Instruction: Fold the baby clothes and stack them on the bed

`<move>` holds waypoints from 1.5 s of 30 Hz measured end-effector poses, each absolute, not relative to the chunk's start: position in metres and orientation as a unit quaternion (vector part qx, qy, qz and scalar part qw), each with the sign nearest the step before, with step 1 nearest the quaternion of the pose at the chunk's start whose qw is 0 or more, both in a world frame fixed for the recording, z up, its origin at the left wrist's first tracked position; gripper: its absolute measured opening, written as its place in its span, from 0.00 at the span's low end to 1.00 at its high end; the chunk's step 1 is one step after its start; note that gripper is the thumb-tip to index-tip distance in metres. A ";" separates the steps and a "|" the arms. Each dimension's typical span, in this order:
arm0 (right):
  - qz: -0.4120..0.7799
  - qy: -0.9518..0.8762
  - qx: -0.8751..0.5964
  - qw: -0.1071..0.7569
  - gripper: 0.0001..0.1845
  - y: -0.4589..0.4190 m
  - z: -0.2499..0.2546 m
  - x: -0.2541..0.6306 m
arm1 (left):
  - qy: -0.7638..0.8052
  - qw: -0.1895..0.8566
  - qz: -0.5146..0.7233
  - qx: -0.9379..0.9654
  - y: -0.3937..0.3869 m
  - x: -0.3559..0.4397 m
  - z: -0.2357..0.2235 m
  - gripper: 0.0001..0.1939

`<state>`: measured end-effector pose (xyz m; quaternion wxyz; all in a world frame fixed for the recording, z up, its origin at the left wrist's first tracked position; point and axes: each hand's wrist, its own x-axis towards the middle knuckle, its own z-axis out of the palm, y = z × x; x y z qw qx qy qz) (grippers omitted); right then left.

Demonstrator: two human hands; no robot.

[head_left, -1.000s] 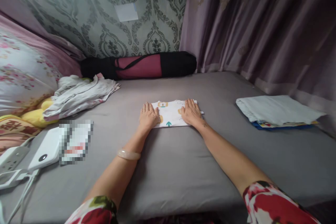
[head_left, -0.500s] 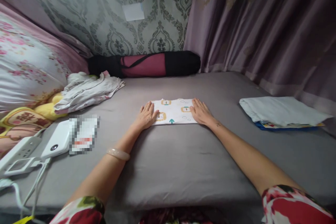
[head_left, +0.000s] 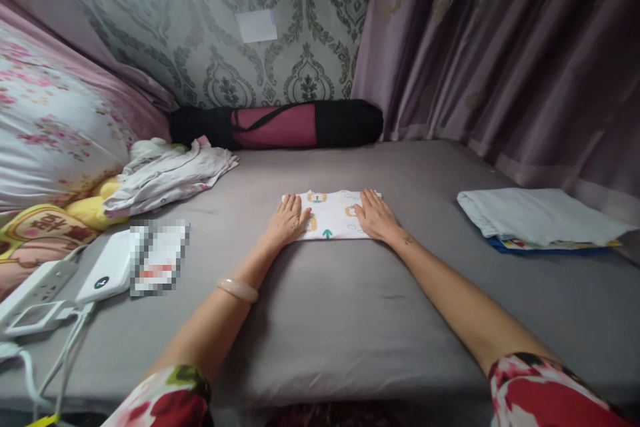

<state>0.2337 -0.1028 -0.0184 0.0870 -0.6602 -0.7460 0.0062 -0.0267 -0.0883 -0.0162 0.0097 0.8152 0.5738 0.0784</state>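
A folded white cloth (head_left: pixel 333 217) with a print of orange animal shapes and a green arrow lies flat on the grey bed sheet (head_left: pixel 340 307). On its left end rests my left hand (head_left: pixel 289 219), palm down, fingers stretched out and thumb apart. My right hand (head_left: pixel 376 215) presses flat on the right end in the same way. Neither hand grips the cloth; both only touch its top. The corners under my palms are hidden.
Folded pale cloths (head_left: pixel 543 215) are stacked at the right. At the left lie a crumpled white garment (head_left: pixel 173 173), a yellow plush toy (head_left: pixel 55 233), a white power bank (head_left: pixel 113 267) and a power strip (head_left: pixel 37 287) with cables. A black and maroon bag (head_left: pixel 277 125) lies along the wall.
Both hands have slid slightly inward over the cloth, closer to each other. The cloth stays flat in about the same place.
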 end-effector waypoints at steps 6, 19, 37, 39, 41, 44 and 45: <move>-0.001 -0.752 -0.655 0.077 0.36 -0.099 -0.027 0.237 | 0.561 0.012 0.083 0.823 -0.085 -0.032 -0.022 0.32; 0.003 -0.752 -0.652 0.096 0.32 -0.106 -0.013 0.196 | 0.570 -0.004 0.075 0.818 -0.099 0.018 -0.011 0.29; 0.016 -0.754 -0.648 0.104 0.30 -0.106 -0.012 0.171 | 0.557 0.019 0.106 0.823 -0.106 0.038 -0.014 0.26; 0.014 -0.755 -0.647 0.105 0.30 -0.106 -0.015 0.171 | 0.556 0.041 0.115 0.822 -0.104 0.036 -0.018 0.25; 0.012 -0.756 -0.646 0.104 0.30 -0.106 -0.016 0.172 | 0.547 0.062 0.144 0.822 -0.101 0.032 -0.020 0.23; 0.019 -0.752 -0.652 0.093 0.30 -0.105 -0.011 0.170 | 0.523 0.076 0.226 0.818 -0.095 0.022 -0.021 0.18; 0.021 -0.751 -0.653 0.092 0.30 -0.105 -0.009 0.168 | 0.521 0.075 0.255 0.811 -0.094 0.019 -0.020 0.17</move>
